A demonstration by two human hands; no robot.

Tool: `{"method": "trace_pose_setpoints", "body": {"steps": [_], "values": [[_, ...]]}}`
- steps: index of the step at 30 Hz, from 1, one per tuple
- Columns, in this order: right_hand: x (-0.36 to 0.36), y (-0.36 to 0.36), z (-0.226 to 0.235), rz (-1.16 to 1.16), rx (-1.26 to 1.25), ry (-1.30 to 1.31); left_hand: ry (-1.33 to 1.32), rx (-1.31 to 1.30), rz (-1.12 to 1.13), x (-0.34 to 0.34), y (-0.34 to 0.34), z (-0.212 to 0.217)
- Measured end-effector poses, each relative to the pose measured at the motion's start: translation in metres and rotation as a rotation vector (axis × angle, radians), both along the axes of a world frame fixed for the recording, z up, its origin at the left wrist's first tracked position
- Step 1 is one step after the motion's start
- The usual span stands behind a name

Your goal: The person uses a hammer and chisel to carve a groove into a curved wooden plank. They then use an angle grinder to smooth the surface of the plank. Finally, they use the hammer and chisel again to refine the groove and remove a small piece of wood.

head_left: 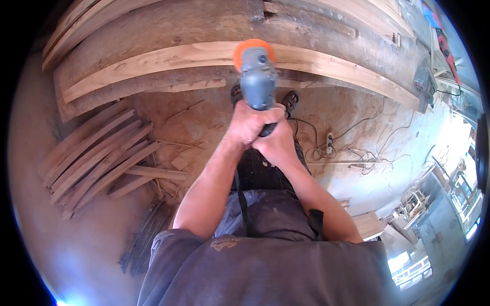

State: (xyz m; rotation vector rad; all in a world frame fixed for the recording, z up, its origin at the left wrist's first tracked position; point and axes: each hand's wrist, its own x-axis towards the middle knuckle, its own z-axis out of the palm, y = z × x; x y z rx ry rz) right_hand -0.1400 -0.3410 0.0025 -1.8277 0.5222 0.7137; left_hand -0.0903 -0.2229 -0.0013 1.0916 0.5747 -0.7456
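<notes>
Both my hands are closed around the rear body of a grey angle grinder [258, 86] with an orange disc [238, 55]. My left hand [245, 123] wraps it from the left side; my right hand [277, 142] grips it from the right, lower down near its black end. The disc is over a long, pale wooden board [158, 57] that runs across the bench [199, 28]. Whether the disc touches the wood cannot be made out from above. The grinder looks slightly blurred.
Cut wooden pieces [102, 158] are piled on the floor at left. Right of my legs, a power strip [329, 144] lies among loose cables [363, 122]. More planks [81, 23] rest at the bench's far side. A red tool [446, 53] is at far right.
</notes>
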Motion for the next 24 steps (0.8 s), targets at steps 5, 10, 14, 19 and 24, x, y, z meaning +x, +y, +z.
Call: {"method": "trace_pose_setpoints", "body": {"steps": [5,10,14,19,24], "values": [[-0.006,-0.009,0.004,-0.173,0.072,-0.203,-0.039,0.106,-0.136,0.002,-0.020,-0.002],[-0.011,-0.011,-0.008,-0.152,0.099,-0.137,-0.039,0.082,-0.118,0.003,-0.018,0.000],[0.006,0.021,0.003,-0.059,0.073,-0.021,0.019,0.007,0.014,0.002,0.020,-0.002],[-0.016,-0.005,-0.008,-0.141,0.069,-0.063,-0.060,0.111,-0.067,-0.008,-0.012,-0.005],[0.000,0.014,-0.004,-0.082,0.043,-0.034,0.010,0.013,0.023,0.004,0.009,0.000]]}}
